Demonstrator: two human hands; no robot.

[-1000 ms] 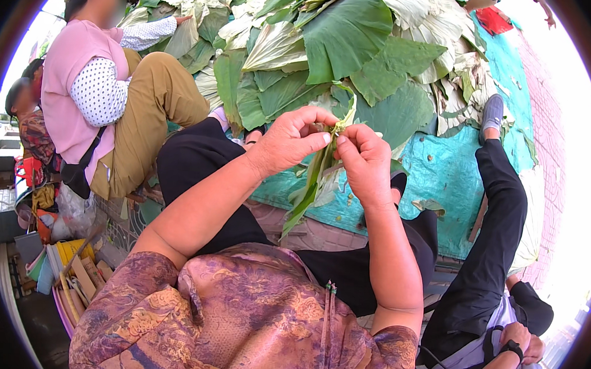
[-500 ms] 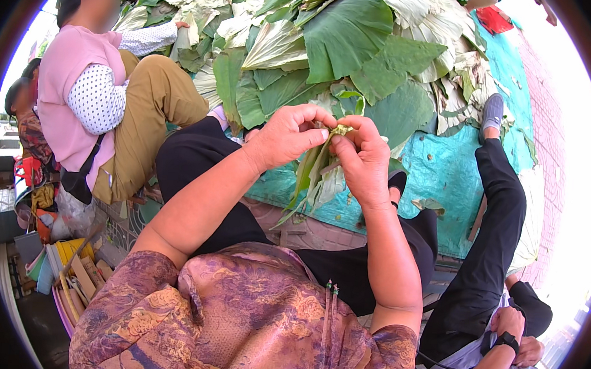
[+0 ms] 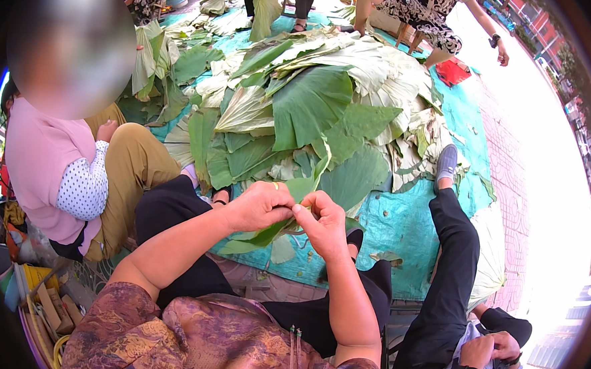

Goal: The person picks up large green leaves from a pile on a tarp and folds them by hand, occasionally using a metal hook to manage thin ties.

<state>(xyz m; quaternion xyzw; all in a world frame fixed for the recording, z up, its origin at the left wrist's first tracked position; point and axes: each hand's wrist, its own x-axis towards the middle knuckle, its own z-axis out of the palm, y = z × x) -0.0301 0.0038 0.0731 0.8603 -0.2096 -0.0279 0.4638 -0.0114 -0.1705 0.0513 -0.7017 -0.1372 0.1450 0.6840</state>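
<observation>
A green lotus leaf (image 3: 266,236) is pinched between my two hands, bunched at the grip. Part of it sticks up beyond my fingers and part hangs below toward the left. My left hand (image 3: 259,206), with a ring on one finger, is closed on it. Against its fingertips, my right hand (image 3: 321,220) pinches the same leaf with thumb and fingers. The exact spot of the grip is partly hidden by my fingers. Just beyond my hands lies a large heap of lotus leaves (image 3: 313,108), some fresh green, others pale and dry.
The heap rests on a turquoise tarp (image 3: 400,233). A person in pink (image 3: 42,164) sits close on my left; a dark-trousered leg (image 3: 449,253) stretches along my right. Others sit at the far side, near a red bag (image 3: 452,71). A box of cardboard (image 3: 55,309) stands lower left.
The view has tilted up, showing more people beyond the heap. My hands have come closer together, and the held leaf now spreads out to the left. The neighbour's arm has drawn back from the heap.
</observation>
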